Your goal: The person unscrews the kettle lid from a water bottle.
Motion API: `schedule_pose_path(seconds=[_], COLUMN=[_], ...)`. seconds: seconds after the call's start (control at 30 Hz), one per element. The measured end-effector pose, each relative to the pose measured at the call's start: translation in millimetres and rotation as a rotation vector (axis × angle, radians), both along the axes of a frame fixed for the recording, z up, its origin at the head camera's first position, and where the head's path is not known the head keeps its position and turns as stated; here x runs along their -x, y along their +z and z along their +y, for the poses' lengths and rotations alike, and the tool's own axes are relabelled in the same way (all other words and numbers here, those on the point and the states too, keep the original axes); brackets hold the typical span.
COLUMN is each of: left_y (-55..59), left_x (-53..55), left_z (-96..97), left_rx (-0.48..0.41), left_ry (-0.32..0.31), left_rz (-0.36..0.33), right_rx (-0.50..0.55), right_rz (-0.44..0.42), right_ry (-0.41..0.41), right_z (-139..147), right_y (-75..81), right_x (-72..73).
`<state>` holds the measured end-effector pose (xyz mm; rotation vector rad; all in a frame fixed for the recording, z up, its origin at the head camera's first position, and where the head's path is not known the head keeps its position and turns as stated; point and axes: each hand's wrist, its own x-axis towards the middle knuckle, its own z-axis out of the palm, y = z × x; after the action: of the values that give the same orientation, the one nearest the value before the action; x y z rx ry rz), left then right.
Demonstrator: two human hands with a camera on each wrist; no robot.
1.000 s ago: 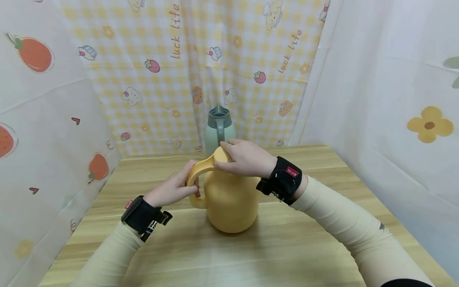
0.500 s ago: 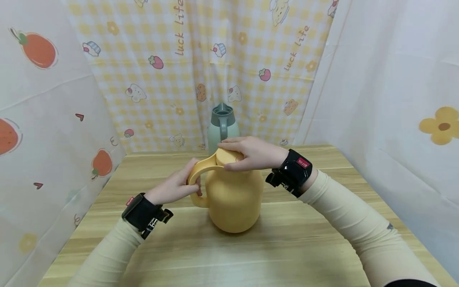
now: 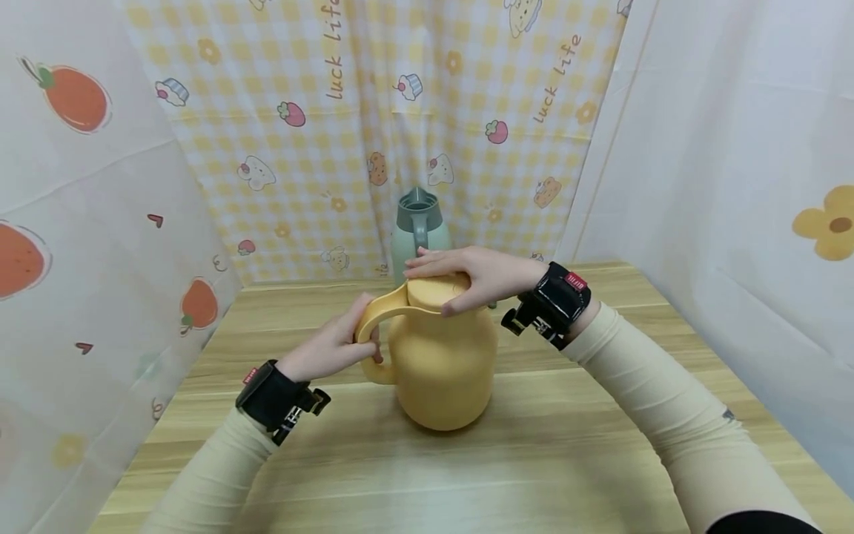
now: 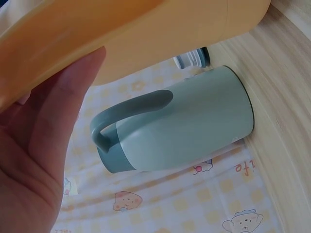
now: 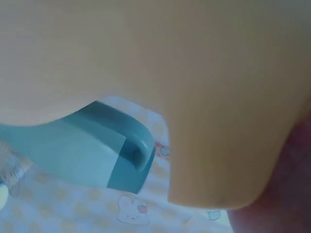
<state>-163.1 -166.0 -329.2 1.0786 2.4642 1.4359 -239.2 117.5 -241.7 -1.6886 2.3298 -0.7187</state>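
A yellow thermos jug (image 3: pixel 443 371) stands upright on the table in the head view. My left hand (image 3: pixel 330 345) grips its looped handle (image 3: pixel 379 372); the left wrist view shows the thumb (image 4: pixel 73 85) lying along the yellow plastic. On top, my right hand (image 3: pixel 494 274) holds the round yellow lid (image 3: pixel 430 293), thumb at the near edge and fingers across the far side. In the right wrist view the jug's yellow body (image 5: pixel 218 145) fills most of the picture, and little of the hand shows.
Behind the yellow jug stands a pale green thermos jug (image 3: pixel 403 248) with a dark green collar and handle, its top uncovered. A small white and dark green stopper (image 4: pixel 192 59) sits beside it. Patterned curtains (image 3: pixel 320 185) hang around the wooden table (image 3: pixel 320 475).
My right hand has turned and shifted right across the lid, baring more of its top. The left hand keeps its grip on the handle. The whole view has drifted slightly.
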Motion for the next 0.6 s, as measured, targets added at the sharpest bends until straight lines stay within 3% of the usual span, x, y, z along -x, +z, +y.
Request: schedule_pose_path(seconds=[0.2,0.4,0.6], left_y=[-1.1,-1.6,-3.2], left_x=[0.8,1.8,1.8], left_z=[1.5,-0.2,-2.5], left_rx=[-0.002,-0.001,0.0], left_ry=[0.007,0.01,0.013], left_rz=[-0.016,0.0,-0.004], right_rx=[0.017,0.069,0.137], right_rz=[-0.178,-0.211,-0.299], right_ry=[0.009,-0.078,-0.121], right_z=[13.7,35.1,51.1], right_y=[1.4,-2.2,-8.1], right_x=[7.0,14.5,20.9])
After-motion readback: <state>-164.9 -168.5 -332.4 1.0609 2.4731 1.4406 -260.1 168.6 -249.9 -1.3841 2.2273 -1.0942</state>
